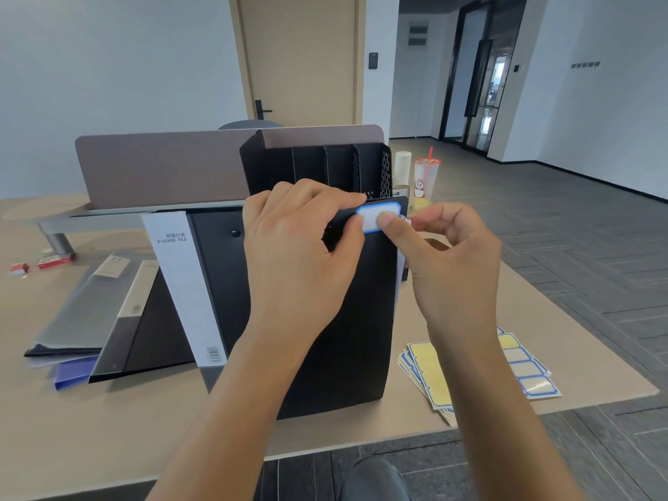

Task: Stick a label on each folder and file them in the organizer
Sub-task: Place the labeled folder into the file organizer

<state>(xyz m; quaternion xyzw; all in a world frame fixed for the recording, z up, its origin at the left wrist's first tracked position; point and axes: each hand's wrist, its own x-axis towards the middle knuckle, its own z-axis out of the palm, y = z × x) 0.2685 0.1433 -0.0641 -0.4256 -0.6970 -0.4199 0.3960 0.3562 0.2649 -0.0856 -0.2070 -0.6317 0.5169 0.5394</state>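
Note:
I hold a black folder point(356, 320) upright on the desk in front of me. My left hand point(300, 247) grips its upper left part, index finger along the top edge. A white label with a blue border point(372, 220) lies on the folder's top right corner. The thumb of my right hand point(448, 254) presses on that label, its fingers curled behind the folder's right edge. The black mesh organizer point(318, 168) stands just behind the folder, its slots showing nothing inside. Sheets of blue-bordered labels point(433, 374) lie on the desk at the right.
A black 2-lever file with a white spine point(184, 283) lies left of the held folder, beside grey, clear and blue folders point(90, 312). A brown desk divider point(162, 164) runs behind. A drink cup with a red straw point(425, 179) stands right of the organizer. The desk edge point(596, 399) is close on the right.

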